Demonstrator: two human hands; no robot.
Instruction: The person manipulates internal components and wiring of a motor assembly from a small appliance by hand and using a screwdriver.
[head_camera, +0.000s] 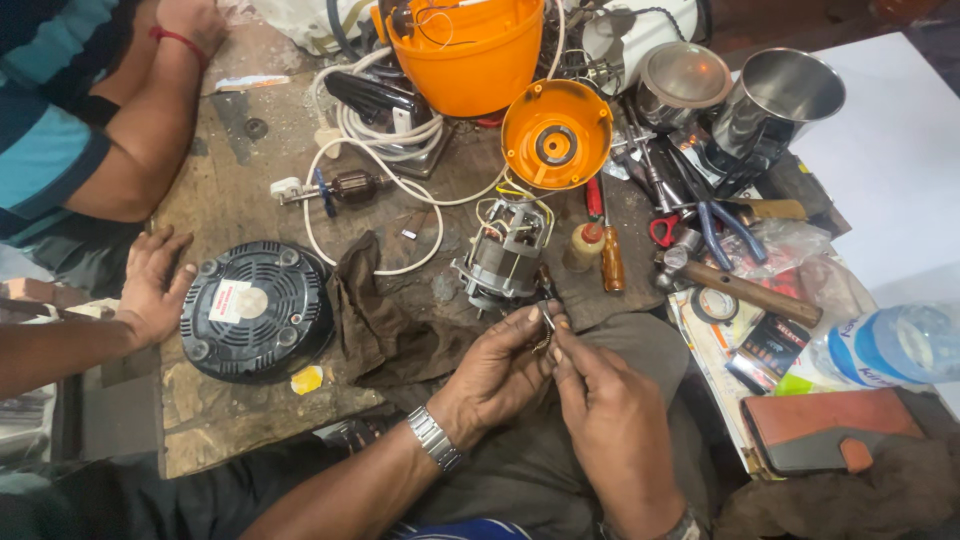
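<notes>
Both hands meet low in the view, over the person's lap. Left hand (497, 370), with a metal watch (436, 438) on its wrist, and right hand (610, 415) pinch a small metal part (546, 322) between their fingertips, fingers drawn narrow around it; what the part is cannot be told, it is too small. Just above the fingertips stands a bare electric motor (503, 255) on the worn wooden workbench (235, 195), with coloured wires on its top. Left of the hands lies a crumpled brown rag (385, 320), and beyond it a round black base cover (255, 310). Behind the motor sits an orange round housing (556, 133) and a larger orange bowl-shaped shell (470, 50). Right of the motor lie a wooden-handled screwdriver (610, 258), a hammer (740, 288) and blue-handled pliers (722, 225). Another person's hand (152, 285) rests at the bench's left edge.
</notes>
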